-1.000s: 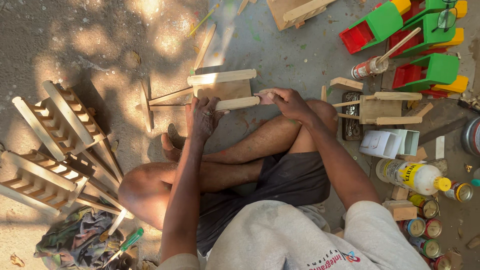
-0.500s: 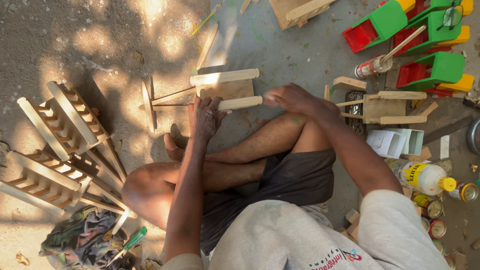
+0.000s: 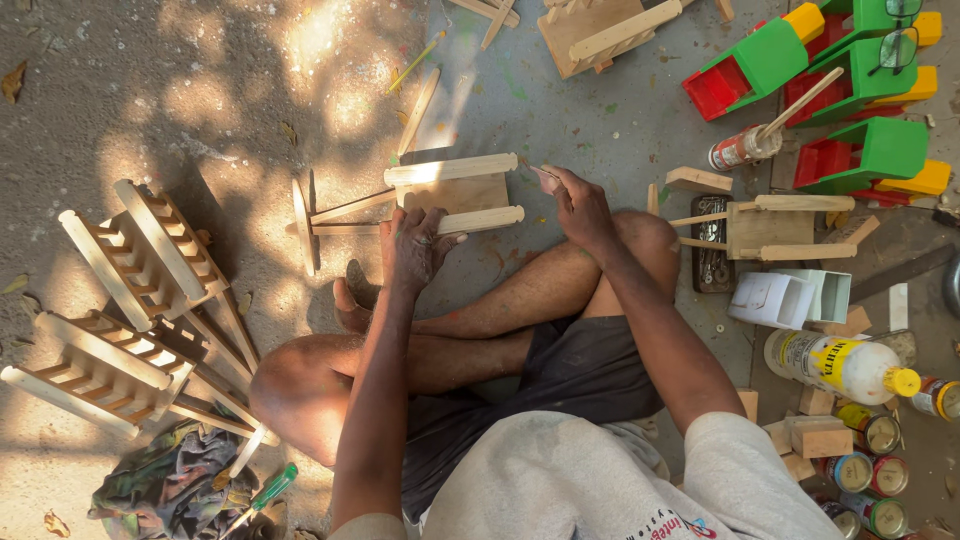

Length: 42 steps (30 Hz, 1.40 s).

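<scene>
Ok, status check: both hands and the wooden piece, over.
Left hand flat on wooden frame, pinning it to the ground. Right hand at the frame's right end, pinching something small. Nothing between the hands.

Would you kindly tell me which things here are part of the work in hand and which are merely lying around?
In hand:
left hand on the unpainted wooden toy frame
right hand at its end

Lying about:
painted green toys
white glue bottle
finished wooden frames
green-handled screwdriver
paint tins

The left hand (image 3: 415, 250) is stretched forward at twelve o'clock, fingers spread downward; the right hand (image 3: 580, 205) is raised at one o'clock, fingers pinched.
</scene>
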{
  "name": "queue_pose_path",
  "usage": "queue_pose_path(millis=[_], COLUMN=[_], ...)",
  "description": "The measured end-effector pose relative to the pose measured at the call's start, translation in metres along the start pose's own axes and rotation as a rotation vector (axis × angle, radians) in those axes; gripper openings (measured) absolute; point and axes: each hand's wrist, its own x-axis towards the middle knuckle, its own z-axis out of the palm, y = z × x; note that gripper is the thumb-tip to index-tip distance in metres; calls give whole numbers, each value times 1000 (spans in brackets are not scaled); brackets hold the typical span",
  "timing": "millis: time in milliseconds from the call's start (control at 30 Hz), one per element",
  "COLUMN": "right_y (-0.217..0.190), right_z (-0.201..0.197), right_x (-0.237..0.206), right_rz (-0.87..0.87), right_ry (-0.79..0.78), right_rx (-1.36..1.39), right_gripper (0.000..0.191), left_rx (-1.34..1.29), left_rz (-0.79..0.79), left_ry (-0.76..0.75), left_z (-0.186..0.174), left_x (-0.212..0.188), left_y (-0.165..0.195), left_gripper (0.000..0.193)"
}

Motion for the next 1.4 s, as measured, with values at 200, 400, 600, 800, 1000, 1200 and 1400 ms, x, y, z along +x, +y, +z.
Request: queue_pose_path(millis=[200, 400, 600, 800, 1000, 1200, 1400], right_y=[8, 9, -5, -18, -32, -52, -84], right_z=[11, 29, 40, 23, 4, -12, 3], right_x=[9, 26, 28, 26, 13, -32, -83], right_rz=[-7, -26, -279, -192, -40, -77, 63], right_ry=[75, -122, -155, -142, -405, -327, -325], right_rx=[40, 152, -11, 78, 687, 477, 812], right_gripper=[35, 32, 47, 43, 52, 48, 45], left_rx=[-54, 70, 51, -89, -105, -317, -222], left_rz=[-24, -21, -62, 83, 169, 106, 95], left_ry=[-78, -125, -33, 88, 106, 151, 377], left_z=[-4, -17, -16, -55, -127, -164, -161], left_x=[-8, -19, -26, -21, -26, -65, -107], left_y=[0, 2, 1, 10, 46, 73, 68], left_gripper=[50, 46, 47, 45, 45, 48, 66])
